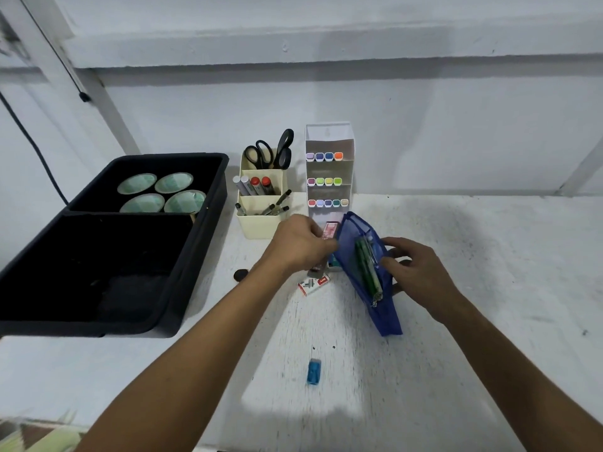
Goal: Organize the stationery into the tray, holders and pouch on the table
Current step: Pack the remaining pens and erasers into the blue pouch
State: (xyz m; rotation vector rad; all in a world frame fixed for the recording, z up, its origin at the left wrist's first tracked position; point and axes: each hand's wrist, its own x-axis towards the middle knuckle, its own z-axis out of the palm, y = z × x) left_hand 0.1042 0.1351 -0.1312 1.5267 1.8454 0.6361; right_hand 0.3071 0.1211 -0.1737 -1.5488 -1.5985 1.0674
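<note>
While my right hand (414,272) grips the open blue mesh zip pouch (365,272) by its right edge, tilted up off the white table (489,288), my left hand (297,246) pinches a small pink eraser (329,231) right at the pouch mouth. Green pencils (367,272) sit inside the pouch. White staple box (314,285) lies just below my left hand, blue sharpener (314,371) nearer me, apart. Black plastic tray (202,256) on the left holds four tape rolls (161,192). Cream pen holder (261,223) with black scissors (270,151) and white tiered marker holder (329,138) stand behind.
</note>
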